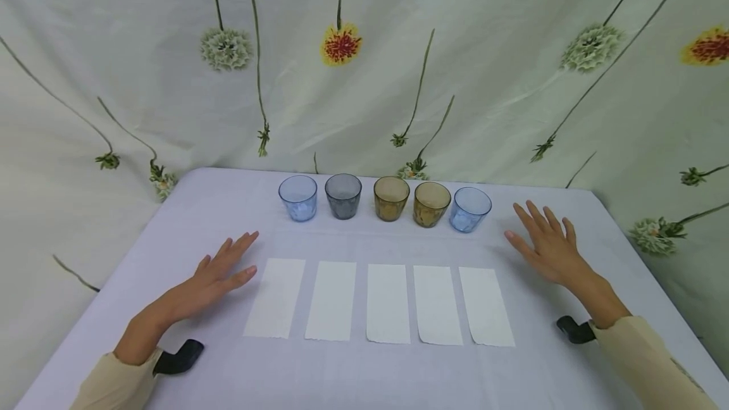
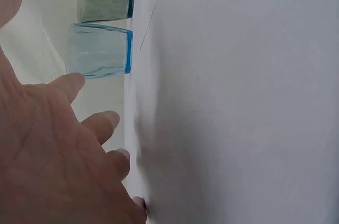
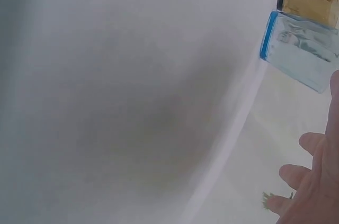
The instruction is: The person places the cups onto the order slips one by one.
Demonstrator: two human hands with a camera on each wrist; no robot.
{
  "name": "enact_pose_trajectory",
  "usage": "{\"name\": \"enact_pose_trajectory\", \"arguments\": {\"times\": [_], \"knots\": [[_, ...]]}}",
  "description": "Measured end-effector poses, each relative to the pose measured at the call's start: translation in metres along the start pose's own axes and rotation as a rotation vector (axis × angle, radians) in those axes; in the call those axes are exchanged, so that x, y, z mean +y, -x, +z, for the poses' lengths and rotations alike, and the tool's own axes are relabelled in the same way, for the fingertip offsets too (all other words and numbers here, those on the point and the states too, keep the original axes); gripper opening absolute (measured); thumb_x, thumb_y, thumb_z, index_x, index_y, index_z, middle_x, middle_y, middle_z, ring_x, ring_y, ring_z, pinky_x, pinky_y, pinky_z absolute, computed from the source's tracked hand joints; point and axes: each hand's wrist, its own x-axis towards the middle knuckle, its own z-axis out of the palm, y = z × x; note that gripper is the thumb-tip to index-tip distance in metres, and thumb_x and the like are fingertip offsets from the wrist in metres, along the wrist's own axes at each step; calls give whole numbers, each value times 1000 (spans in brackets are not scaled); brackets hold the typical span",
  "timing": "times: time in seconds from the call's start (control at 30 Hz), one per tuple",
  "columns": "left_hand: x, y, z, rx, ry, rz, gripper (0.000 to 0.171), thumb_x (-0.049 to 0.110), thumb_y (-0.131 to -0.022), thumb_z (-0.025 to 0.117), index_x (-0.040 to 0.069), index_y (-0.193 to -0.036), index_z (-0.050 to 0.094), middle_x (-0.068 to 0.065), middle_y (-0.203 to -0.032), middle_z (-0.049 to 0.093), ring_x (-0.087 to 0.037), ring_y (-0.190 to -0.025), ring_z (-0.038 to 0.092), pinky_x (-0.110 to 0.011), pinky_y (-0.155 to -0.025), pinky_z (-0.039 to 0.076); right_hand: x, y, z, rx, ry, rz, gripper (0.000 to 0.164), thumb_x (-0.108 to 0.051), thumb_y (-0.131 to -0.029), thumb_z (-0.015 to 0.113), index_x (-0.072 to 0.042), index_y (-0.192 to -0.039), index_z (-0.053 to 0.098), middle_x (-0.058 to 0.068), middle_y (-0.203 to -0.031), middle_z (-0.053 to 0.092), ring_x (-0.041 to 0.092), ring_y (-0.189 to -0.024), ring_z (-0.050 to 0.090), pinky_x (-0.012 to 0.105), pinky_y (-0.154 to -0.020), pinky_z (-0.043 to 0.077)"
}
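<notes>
My left hand [image 1: 213, 277], fingers straight, near leftmost of five white paper strips [image 1: 388, 302]; strips side by side, apart, on white table [image 1: 353, 378]. My right hand [image 1: 549, 248], fingers spread, near right-end blue glass [image 1: 469, 211]. Glasses in row behind strips, from left: another blue glass [image 1: 299, 198], grey glass [image 1: 343, 197], two amber glasses [image 1: 390, 198]. Beige sleeves [image 1: 116, 385] on my arms, flower-printed cloth [image 1: 484, 112] behind table

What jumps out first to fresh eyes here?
Probably the five tinted glasses in a row at the back of the table: blue, grey, amber, amber, blue. Five white strips lie side by side in front. The left hand and right hand flank them, empty.
</notes>
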Motion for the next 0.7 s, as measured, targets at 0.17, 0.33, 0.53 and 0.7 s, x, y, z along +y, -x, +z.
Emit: {"name": "enact_pose_trajectory", "arguments": {"times": [0.17,0.33,0.53,0.7], "knots": [[-3,2,1,-33,11,47,87,40,-96,65,30,-162,9,-21,-167,4,-51,-150,-13,-74,-108,-18,-6,-4,-2,-1,-8,-15,74,-52,-103,45,-8,-159,22,29,-163,16,58,-146,11,75,-112,0],[-7,2,-1,-47,1,91,88,37,-93,69,28,-162,15,-21,-167,7,-50,-151,-12,-72,-109,-18,-8,-8,-3,-7,-10,-28,74,-51,-103,45,-8,-159,21,29,-163,16,58,-146,11,75,-112,0],[-8,2,1,-63,-21,86,86,40,-91,72,29,-160,22,-26,-166,4,-52,-149,-13,-73,-109,-17,-11,-11,-3,7,-36,-66,73,-49,-104,46,-8,-159,22,30,-162,19,58,-146,13,75,-112,1],[-9,3,3,-71,-59,82,91,44,-86,76,31,-159,25,-27,-166,3,-53,-149,-13,-72,-110,-17,-14,-17,-1,12,-49,-79,74,-54,-104,41,-10,-160,20,28,-163,18,56,-147,12,74,-112,-1]]}}
